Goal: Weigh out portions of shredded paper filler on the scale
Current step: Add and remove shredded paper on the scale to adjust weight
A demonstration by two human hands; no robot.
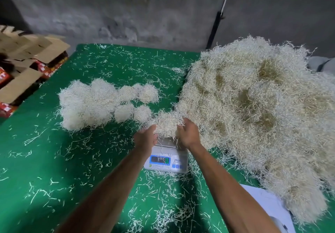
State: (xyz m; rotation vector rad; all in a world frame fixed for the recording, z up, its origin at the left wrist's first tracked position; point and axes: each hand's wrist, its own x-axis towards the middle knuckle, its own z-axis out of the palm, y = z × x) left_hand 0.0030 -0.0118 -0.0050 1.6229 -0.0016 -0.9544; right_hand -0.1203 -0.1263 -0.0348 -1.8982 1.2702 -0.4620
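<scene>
- Both hands were on one clump of shredded paper [165, 123], held just above the scale [166, 157]'s steel platform. Left hand [146, 138] cupped the clump's left side, fingers curled into the strands; right hand [187, 133] clutched the right side the same way. So each grip was closed on the clump, not spread wide.
- The display seemed to read zero, so I'd guess the clump wasn't resting on the platform.
- What could go wrong: the clump sat right against the big heap [257, 120] to the right of the scale, and strands looked tangled between them. Pulling it free could drag extra filler along and throw off the weight.
- Loose strands were already lying across the scale's front and display. More falling there could hide the reading or add stray weight.
- The heap's edge crowded the scale's right side; if it slumped onto the platform, the number would be junk.
- Orientation: the clump was a rough ball, slightly wider left to right between the hands, with no real pointing end.
- Finished portions [101, 102] sat on the green worktop [45, 160], beyond the scale and to its left.
</scene>
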